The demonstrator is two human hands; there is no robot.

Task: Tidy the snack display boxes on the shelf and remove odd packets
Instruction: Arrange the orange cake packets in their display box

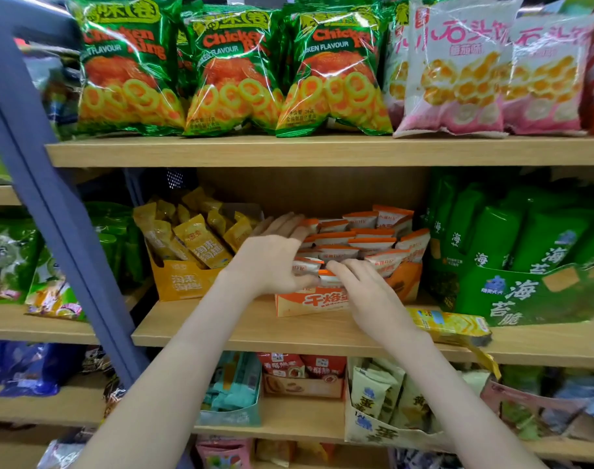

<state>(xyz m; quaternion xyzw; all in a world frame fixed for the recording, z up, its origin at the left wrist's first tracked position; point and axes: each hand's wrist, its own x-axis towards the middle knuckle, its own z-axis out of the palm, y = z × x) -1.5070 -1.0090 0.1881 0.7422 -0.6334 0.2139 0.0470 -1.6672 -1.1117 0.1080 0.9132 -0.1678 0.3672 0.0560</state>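
An orange display box (309, 304) full of small orange-and-white packets (370, 243) stands on the middle shelf (221, 333). My left hand (271, 262) lies against the box's left side, fingers stretched over the packets, thumb at the front row. My right hand (363, 292) reaches in from the front and pinches a front-row packet (326, 276). Left of it stands a yellow display box (183, 280) with yellow packets (200, 240) leaning unevenly. A yellow packet (447, 324) lies flat on the shelf edge by my right wrist.
A green seaweed display box (519, 296) stands to the right. Green chicken-ring bags (234, 69) and pink bags (458, 69) fill the top shelf. More snack boxes (234, 390) sit on the lower shelf. A blue upright post (51, 211) runs down the left.
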